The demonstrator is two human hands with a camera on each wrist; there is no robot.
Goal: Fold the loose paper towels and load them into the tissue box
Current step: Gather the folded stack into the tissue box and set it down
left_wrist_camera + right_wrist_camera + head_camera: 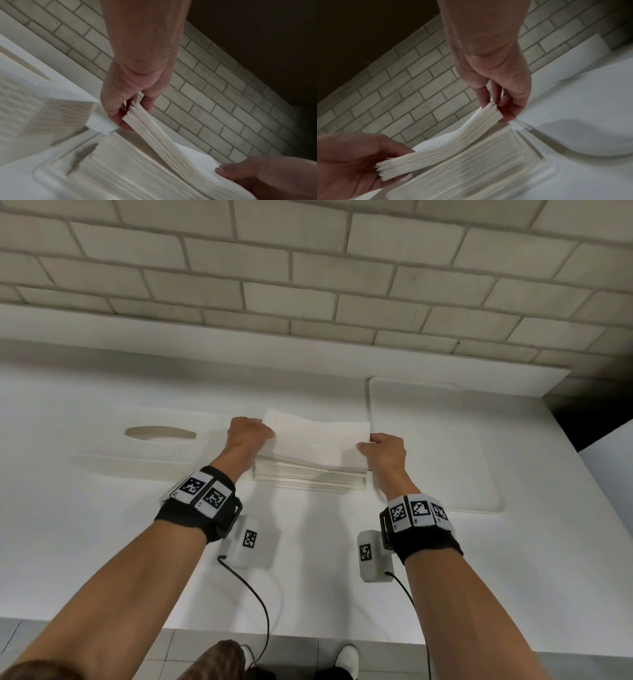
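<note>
1. A wall of pale brick (308,268) stands behind a white counter (102,542), which fills most of the head view.
2. A flat white lid or tray (435,446) lies on the counter to the right, just beside the paper.
3. The tissue box (147,450), white with a woven pattern and an oval slot on top, sits to the left, close to the left hand.
4. Between box and lid a stack of folded paper towels (308,477) rests in a shallow base on the counter.
5. A thinner bundle of towels (315,440) is lifted off that stack, sagging in the middle, its two ends held up.
6. The left hand (248,434) pinches the bundle's left end, thumb below and curled fingers above.
7. The right hand (383,453) pinches the right end the same way, thumb against fingers.
</note>
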